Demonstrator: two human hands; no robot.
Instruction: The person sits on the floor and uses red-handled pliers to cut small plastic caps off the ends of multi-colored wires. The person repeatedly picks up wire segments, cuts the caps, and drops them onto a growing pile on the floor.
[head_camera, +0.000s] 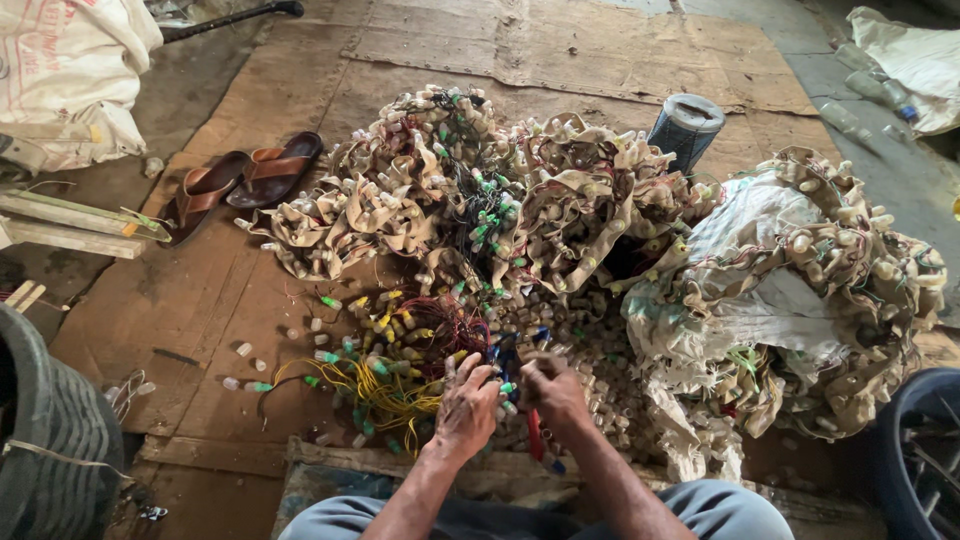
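Big heap of beige fabric strips studded with small bulb sockets (520, 200) takes up most of the brown floor mat (230, 290). In front of it, a tangle of yellow and red wires (400, 385). Both hands are together at the heap's near edge: left hand (467, 405) pinching the wires, right hand (552, 392) clamped on red-handled cutters (535, 432). Brown sandals (245, 180) sit off to the left.

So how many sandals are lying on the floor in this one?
2. Both brown sandals sit together on the cardboard at upper left: one sandal on the left, the other sandal just right of it, touching. Others could be hidden under the heap of wired bulb strips.
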